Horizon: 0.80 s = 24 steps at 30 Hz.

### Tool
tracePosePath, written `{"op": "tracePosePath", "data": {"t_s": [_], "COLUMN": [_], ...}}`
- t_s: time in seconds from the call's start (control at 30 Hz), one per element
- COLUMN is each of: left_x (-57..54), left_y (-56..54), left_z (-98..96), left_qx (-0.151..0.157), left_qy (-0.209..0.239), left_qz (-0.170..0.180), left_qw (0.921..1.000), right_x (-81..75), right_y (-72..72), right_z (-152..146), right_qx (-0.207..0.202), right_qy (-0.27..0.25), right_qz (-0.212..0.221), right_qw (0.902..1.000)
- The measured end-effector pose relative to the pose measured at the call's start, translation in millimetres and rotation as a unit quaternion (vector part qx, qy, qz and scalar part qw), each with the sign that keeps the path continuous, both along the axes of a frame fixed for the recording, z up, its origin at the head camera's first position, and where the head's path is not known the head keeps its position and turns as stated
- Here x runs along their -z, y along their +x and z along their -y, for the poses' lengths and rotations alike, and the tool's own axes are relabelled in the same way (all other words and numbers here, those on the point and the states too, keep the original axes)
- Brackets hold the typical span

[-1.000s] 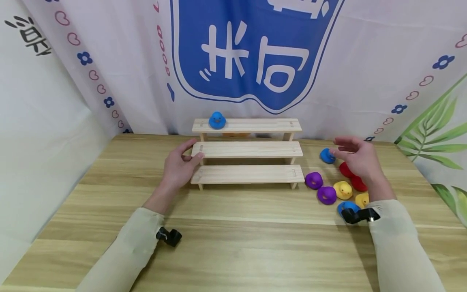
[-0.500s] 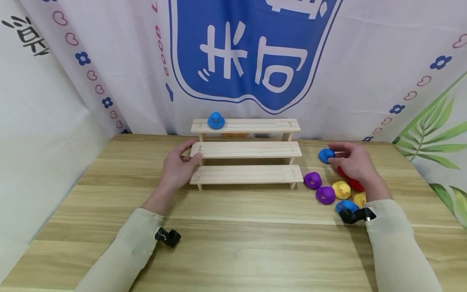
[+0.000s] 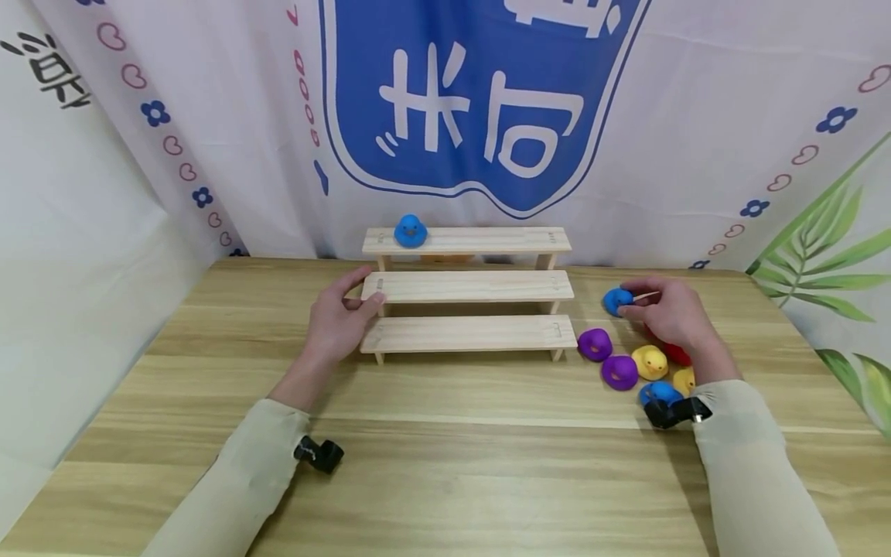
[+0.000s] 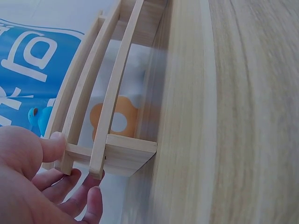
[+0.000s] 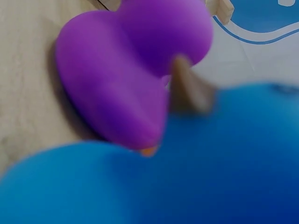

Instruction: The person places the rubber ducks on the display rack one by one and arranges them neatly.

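A three-step wooden display rack (image 3: 466,333) stands on the table. My left hand (image 3: 339,317) grips the left end of its middle step, thumb on top and fingers curled beneath, as the left wrist view also shows. On the top step's left part sits a blue rubber duck (image 3: 411,231). To the right of the rack, my right hand (image 3: 671,312) pinches another blue rubber duck (image 3: 616,302) between thumb and fingers, its right side hidden by them. In the right wrist view, a blurred blue duck (image 5: 224,172) close to the camera covers much of the frame.
Right of the rack lie purple ducks (image 3: 619,373), yellow ducks (image 3: 650,362), a blue duck (image 3: 660,393) below the right wrist and red ducks (image 3: 677,354) partly hidden by that hand. A printed curtain (image 3: 696,155) hangs behind the table (image 3: 445,464).
My right hand has moved left and slightly down onto the blue duck, its fingers closing on it, and the duck has shifted slightly. My left hand stays on the rack.
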State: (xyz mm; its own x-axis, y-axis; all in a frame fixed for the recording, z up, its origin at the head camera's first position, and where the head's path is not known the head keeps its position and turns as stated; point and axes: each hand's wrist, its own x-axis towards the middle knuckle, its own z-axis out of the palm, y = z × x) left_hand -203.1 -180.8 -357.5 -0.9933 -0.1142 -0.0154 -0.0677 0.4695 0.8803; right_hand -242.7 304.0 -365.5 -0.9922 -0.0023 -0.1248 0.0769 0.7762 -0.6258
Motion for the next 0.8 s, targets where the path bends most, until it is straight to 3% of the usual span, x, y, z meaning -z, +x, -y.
{"op": "tracePosePath", "data": {"t_s": [0.27, 0.47, 0.8], "left_x": [0.6, 0.9, -0.7], "left_y": [-0.5, -1.6, 0.4], "left_z": [-1.4, -3.9, -0.1], "left_qx": [0.008, 0.008, 0.002], "left_qy": [-0.004, -0.003, -0.010], "left_qz": [-0.003, -0.003, -0.005], "left_qw": [1.0000, 1.0000, 0.9999], "right_x": [-0.1, -1.5, -6.0], "right_y": [1.9, 3.1, 2.4], "right_z": [-1.1, -3.1, 4.3], "right_qx": [-0.005, -0.021, -0.011], "right_qy": [0.022, 0.047, 0.028], "right_qz": [0.014, -0.001, 0.001], "right_qw": [0.9997, 0.9987, 0.9995]}}
